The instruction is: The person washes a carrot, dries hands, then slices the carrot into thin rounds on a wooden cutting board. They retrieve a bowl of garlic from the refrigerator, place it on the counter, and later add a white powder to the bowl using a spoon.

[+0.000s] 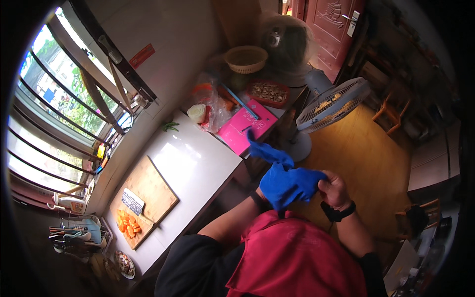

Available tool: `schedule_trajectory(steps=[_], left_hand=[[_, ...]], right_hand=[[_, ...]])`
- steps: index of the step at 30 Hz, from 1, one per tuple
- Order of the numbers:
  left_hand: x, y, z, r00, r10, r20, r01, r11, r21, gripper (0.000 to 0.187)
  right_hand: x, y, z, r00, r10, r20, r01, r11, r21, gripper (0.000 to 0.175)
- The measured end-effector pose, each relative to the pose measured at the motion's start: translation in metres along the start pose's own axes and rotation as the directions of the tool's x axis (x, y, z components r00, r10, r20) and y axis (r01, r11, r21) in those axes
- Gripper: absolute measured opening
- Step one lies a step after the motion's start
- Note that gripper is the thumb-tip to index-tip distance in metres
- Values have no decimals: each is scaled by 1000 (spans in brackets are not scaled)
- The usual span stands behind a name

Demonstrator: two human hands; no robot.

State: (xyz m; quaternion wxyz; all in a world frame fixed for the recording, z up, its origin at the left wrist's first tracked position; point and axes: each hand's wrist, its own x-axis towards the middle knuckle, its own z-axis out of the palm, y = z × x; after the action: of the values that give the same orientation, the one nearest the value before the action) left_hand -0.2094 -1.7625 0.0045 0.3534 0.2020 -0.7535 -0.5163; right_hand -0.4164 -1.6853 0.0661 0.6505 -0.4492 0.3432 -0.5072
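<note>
A blue cloth [287,183] is stretched between my two hands in front of the red apron [297,256]. My right hand [335,189] pinches the cloth's right edge between thumb and fingers. Most of my left hand [262,193] is hidden behind or under the cloth, so its grip does not show. To the left, on the white counter, lies a wooden cutting board [156,189] bearing a cleaver with a patterned blade [133,201] and sliced carrots [127,224].
Beyond the cloth stand a grey electric fan [332,105] and a pink notebook [248,126]. Near them are a cut white vegetable [197,113], a plastic bag [217,111], a red basket of sliced food [269,92] and green peppers [170,126]. A bowl of chopped food [125,264] is at the near-left counter end.
</note>
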Motion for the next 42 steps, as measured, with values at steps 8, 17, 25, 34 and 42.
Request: schedule_trajectory(steps=[8,17,25,34,42], left_hand=[[-9,41,-52,894,268,-360,-10,814,580,13],[-135,-107,-203,678,-295,-673,684,588,431,35],[-62,-119,-40,557,-506,-658,409,857,-313,40],[50,-164,239,777,-588,-224,618,782,89,50],[149,-226,358,773,-634,25,560,701,442,51]], right_hand=[[-29,32,-50,901,171,-399,-303,906,-297,31],[-103,50,-118,764,215,-609,-379,913,-153,24],[-150,57,-181,648,84,-757,-358,911,-205,21],[-245,37,-332,595,-117,-795,-241,918,-316,24],[-368,-24,-440,317,-169,-933,-386,876,-290,41]])
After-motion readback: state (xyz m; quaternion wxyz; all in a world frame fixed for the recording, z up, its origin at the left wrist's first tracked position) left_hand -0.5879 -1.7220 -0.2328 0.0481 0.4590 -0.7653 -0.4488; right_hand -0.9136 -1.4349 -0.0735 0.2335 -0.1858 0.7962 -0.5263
